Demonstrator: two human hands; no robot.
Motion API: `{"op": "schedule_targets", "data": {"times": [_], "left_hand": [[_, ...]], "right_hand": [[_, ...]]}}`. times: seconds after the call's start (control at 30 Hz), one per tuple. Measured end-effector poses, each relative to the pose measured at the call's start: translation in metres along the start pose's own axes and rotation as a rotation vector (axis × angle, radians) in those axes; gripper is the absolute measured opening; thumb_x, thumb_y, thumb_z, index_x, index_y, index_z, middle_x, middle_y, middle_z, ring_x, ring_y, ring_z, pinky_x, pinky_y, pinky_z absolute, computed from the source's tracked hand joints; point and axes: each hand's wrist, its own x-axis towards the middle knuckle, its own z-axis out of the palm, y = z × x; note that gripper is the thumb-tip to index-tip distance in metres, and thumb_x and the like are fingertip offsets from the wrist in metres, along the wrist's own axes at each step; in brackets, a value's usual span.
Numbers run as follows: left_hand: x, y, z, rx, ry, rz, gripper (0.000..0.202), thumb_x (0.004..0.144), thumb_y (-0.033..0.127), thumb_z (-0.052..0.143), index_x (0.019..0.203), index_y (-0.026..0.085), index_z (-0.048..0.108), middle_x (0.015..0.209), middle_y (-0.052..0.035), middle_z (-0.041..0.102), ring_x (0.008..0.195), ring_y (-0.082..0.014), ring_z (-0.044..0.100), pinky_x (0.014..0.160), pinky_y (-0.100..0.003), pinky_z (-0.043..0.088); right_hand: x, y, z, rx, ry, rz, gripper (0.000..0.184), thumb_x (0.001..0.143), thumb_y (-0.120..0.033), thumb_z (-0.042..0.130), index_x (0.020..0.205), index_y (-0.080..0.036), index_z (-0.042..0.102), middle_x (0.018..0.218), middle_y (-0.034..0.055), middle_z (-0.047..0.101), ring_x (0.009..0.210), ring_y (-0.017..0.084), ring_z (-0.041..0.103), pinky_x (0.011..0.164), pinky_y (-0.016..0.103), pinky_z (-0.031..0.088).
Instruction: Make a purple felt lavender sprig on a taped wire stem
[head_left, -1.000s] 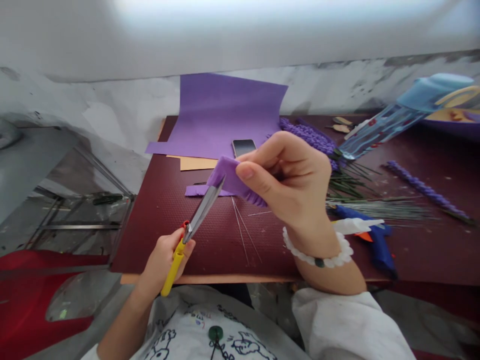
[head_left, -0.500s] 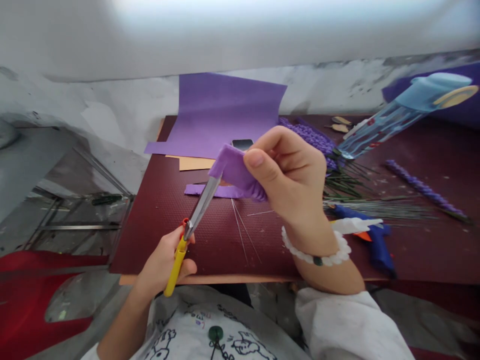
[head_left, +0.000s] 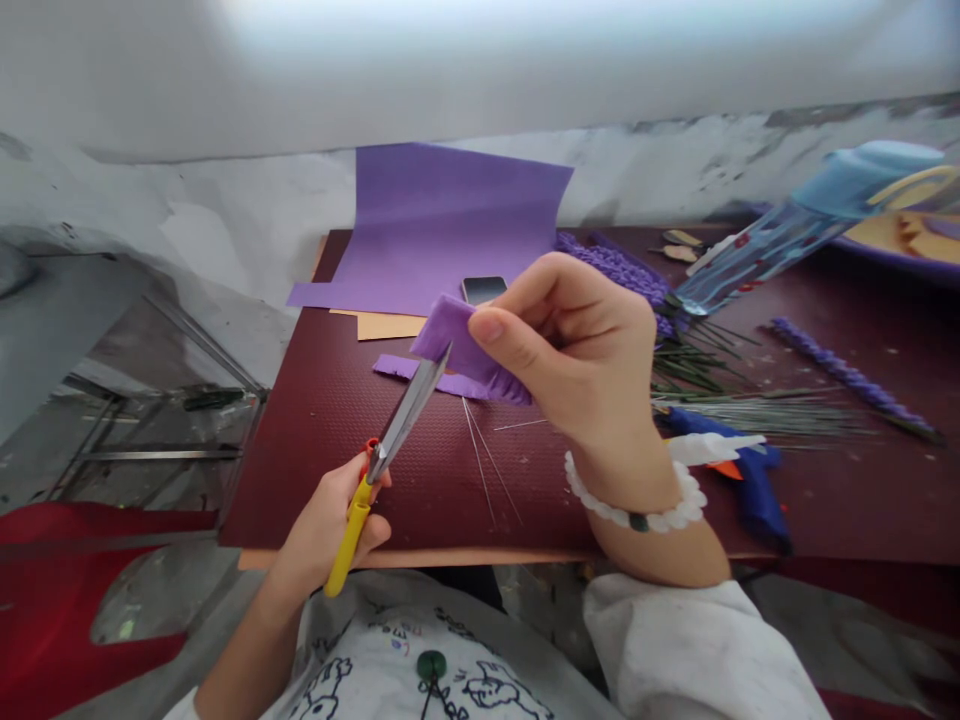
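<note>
My right hand point(head_left: 581, 350) pinches a folded purple paper strip point(head_left: 459, 345) above the dark red table point(head_left: 315, 440), with a white bead bracelet on its wrist. My left hand point(head_left: 330, 525) grips yellow-handled scissors point(head_left: 386, 455) whose blades point up and right, their tips at the lower edge of the folded strip. A loose purple strip point(head_left: 397, 368) lies flat on the table just behind the blades.
A large purple sheet point(head_left: 442, 225) and a phone point(head_left: 484, 289) lie at the back. Right of my hand are purple flower stems point(head_left: 847, 375), green wires point(head_left: 750, 415), a blue glue gun point(head_left: 750, 475) and a tilted blue bottle point(head_left: 795, 235). Thin wires point(head_left: 487, 460) lie in the middle.
The scissor blades have stayed at the folded strip's edge, shifting slightly as they work along it. My right hand turned the strip a little. The camera view drifted slightly.
</note>
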Motion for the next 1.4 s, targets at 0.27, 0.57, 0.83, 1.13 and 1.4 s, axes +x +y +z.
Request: {"op": "schedule_targets", "data": {"times": [0.27,0.57,0.83,1.13,1.4], "left_hand": [[0.002,-0.005,0.001,0.077,0.016,0.083,0.031,0.079,0.047,0.053,0.075,0.017,0.047,0.065,0.0036,0.045,0.055,-0.0079,0.036,0.052,-0.022,0.032],[0.005,-0.006,0.009,0.182,0.169,-0.025,0.031,0.084,0.04,0.053,0.063,0.019,0.042,0.047,0.0056,0.041,0.044,-0.0073,0.036,0.044,-0.02,0.029],[0.011,0.002,0.009,0.167,0.212,0.009,0.037,0.081,0.04,0.054,0.056,0.019,0.036,0.049,0.0069,0.031,0.046,-0.0058,0.027,0.045,-0.021,0.025],[0.0,0.008,0.0,-0.045,-0.017,-0.147,0.05,0.06,0.031,0.078,0.099,0.019,0.05,0.078,0.0034,0.048,0.065,-0.01,0.049,0.057,-0.023,0.042],[-0.001,0.012,-0.011,-0.01,-0.161,-0.143,0.066,0.048,0.024,0.085,0.102,0.019,0.049,0.084,0.0018,0.05,0.076,-0.0146,0.053,0.07,-0.03,0.047]], "right_hand": [[-0.001,-0.002,0.002,-0.008,0.009,0.01,0.03,0.081,-0.037,0.068,0.065,-0.022,0.048,0.053,-0.0062,0.046,0.045,0.005,0.037,0.037,0.02,0.031],[-0.001,-0.003,0.004,-0.01,0.026,0.004,0.034,0.078,-0.044,0.07,0.063,-0.022,0.048,0.055,-0.0053,0.049,0.045,0.005,0.04,0.036,0.019,0.032],[0.0,-0.003,0.005,0.004,0.027,0.011,0.034,0.078,-0.047,0.068,0.065,-0.022,0.049,0.053,-0.0057,0.044,0.045,0.005,0.041,0.037,0.019,0.032],[-0.001,-0.002,0.004,0.002,0.013,0.042,0.034,0.082,-0.047,0.064,0.066,-0.021,0.049,0.052,-0.006,0.044,0.044,0.005,0.037,0.037,0.019,0.029],[0.002,-0.003,0.004,0.023,-0.002,0.027,0.032,0.083,-0.044,0.064,0.066,-0.021,0.049,0.053,-0.0066,0.042,0.043,0.003,0.036,0.037,0.019,0.029]]}}
